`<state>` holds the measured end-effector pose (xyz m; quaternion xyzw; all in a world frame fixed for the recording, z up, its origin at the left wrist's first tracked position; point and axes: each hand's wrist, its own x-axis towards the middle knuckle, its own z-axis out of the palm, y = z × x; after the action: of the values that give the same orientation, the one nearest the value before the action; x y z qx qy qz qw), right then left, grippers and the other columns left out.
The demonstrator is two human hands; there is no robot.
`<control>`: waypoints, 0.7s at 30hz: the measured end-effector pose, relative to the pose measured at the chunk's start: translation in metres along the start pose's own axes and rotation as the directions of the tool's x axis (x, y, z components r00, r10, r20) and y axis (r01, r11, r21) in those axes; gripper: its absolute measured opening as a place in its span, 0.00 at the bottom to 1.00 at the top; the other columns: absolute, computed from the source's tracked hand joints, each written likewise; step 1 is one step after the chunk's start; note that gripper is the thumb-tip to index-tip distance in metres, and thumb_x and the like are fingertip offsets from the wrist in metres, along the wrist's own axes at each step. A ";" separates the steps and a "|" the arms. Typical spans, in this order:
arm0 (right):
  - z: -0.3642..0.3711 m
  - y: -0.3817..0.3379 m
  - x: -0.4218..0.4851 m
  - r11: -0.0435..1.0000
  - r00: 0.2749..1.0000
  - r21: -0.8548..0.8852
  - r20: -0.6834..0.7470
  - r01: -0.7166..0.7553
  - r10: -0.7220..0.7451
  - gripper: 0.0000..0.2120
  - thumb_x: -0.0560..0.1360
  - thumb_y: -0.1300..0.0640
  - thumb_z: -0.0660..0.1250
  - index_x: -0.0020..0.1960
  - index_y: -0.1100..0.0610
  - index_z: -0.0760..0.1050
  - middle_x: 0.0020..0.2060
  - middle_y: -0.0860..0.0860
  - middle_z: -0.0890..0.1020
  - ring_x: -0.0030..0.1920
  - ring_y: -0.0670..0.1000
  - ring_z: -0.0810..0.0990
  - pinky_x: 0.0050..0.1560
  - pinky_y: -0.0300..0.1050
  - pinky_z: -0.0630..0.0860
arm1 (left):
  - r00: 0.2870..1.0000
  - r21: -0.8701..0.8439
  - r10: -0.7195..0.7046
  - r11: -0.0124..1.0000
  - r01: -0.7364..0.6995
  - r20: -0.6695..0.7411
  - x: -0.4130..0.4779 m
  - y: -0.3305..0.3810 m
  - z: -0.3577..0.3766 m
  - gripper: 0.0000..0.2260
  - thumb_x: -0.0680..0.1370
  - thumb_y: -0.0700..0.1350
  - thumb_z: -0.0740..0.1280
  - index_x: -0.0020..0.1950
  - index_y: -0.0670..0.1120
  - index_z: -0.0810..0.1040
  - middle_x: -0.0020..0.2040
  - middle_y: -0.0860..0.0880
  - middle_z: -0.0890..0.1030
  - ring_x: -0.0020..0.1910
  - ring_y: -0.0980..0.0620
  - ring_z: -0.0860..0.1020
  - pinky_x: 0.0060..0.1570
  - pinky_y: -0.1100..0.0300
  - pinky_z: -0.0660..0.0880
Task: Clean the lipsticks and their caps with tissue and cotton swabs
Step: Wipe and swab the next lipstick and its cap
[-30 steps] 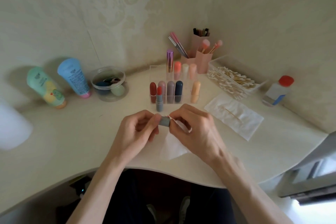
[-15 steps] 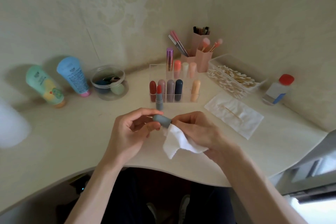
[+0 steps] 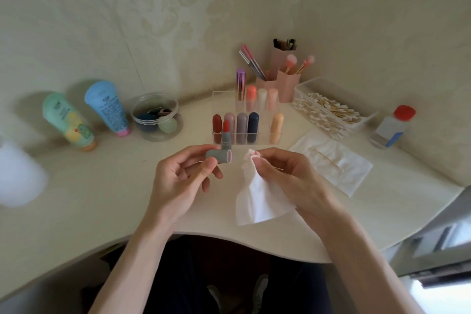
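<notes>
My left hand (image 3: pixel 183 181) pinches a grey lipstick cap (image 3: pixel 218 156) lying sideways, its open mouth facing right. My right hand (image 3: pixel 288 178) grips a white tissue (image 3: pixel 257 199), whose twisted tip carries a red smear and sits a short gap right of the cap's mouth. Just behind the cap, an uncapped grey lipstick (image 3: pixel 225 137) with a red bullet stands upright on the desk. A clear organizer (image 3: pixel 262 135) holds several capped lipsticks. A clear box of cotton swabs (image 3: pixel 328 112) sits at the back right.
A second tissue (image 3: pixel 334 160) with a used swab lies right of my hands. Pink brush holders (image 3: pixel 285 81), a red-capped bottle (image 3: pixel 392 127), a clear jar of sponges (image 3: pixel 158 117) and two tubes (image 3: pixel 68 120) line the back. The desk's curved front edge (image 3: pixel 242 239) is below my wrists.
The tissue tip has come out of the cap. My hands moved apart, the cap staying in my left hand and the tissue in my right.
</notes>
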<state>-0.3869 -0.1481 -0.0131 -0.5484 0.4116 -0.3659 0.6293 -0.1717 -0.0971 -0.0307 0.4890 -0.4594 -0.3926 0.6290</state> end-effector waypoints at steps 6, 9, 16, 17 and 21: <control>-0.006 0.002 0.003 0.991 0.997 -0.109 -0.020 0.072 -0.075 0.10 0.77 0.60 0.76 0.58 0.54 0.85 0.50 0.57 0.88 0.47 0.52 0.85 0.50 0.44 0.80 | 0.998 0.070 -0.036 0.997 0.040 -0.052 -0.001 0.001 -0.008 0.08 0.77 0.43 0.74 0.56 0.45 0.84 0.47 0.46 0.86 0.41 0.50 0.82 0.37 0.63 0.75; -0.011 0.004 0.009 0.961 0.992 -0.267 -0.079 0.073 -0.097 0.05 0.78 0.56 0.76 0.54 0.49 0.85 0.44 0.52 0.88 0.42 0.49 0.85 0.46 0.42 0.79 | 0.993 0.299 0.011 0.954 0.024 -0.115 0.001 -0.001 -0.021 0.05 0.78 0.41 0.74 0.52 0.49 0.83 0.47 0.53 0.85 0.41 0.53 0.82 0.41 0.68 0.75; -0.017 0.008 0.017 0.719 0.969 -0.691 -0.118 0.077 -0.218 0.08 0.80 0.43 0.71 0.56 0.43 0.84 0.45 0.40 0.85 0.44 0.39 0.81 0.44 0.33 0.74 | 0.975 0.740 0.177 0.672 -0.018 -0.136 0.004 -0.004 -0.038 0.08 0.75 0.44 0.76 0.51 0.53 0.82 0.45 0.58 0.83 0.41 0.58 0.80 0.41 0.66 0.74; -0.017 0.007 0.016 0.690 0.959 -0.719 -0.126 0.087 -0.253 0.10 0.81 0.44 0.70 0.59 0.45 0.84 0.48 0.39 0.84 0.46 0.37 0.80 0.44 0.30 0.73 | 0.972 0.748 0.185 0.663 -0.015 -0.145 0.004 -0.004 -0.038 0.08 0.75 0.44 0.76 0.51 0.53 0.82 0.44 0.59 0.83 0.42 0.59 0.80 0.41 0.68 0.72; -0.019 0.007 0.013 0.681 0.908 -0.719 -0.184 0.137 -0.376 0.10 0.83 0.48 0.67 0.59 0.48 0.84 0.49 0.40 0.85 0.48 0.32 0.78 0.44 0.24 0.71 | 0.971 0.775 0.205 0.631 -0.035 -0.123 0.004 -0.004 -0.035 0.10 0.75 0.43 0.75 0.54 0.54 0.83 0.43 0.60 0.82 0.43 0.60 0.80 0.41 0.67 0.71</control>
<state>-0.3992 -0.1668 -0.0225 -0.7295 0.5311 -0.3543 0.2454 -0.1375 -0.0928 -0.0376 0.7146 -0.5485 -0.0663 0.4292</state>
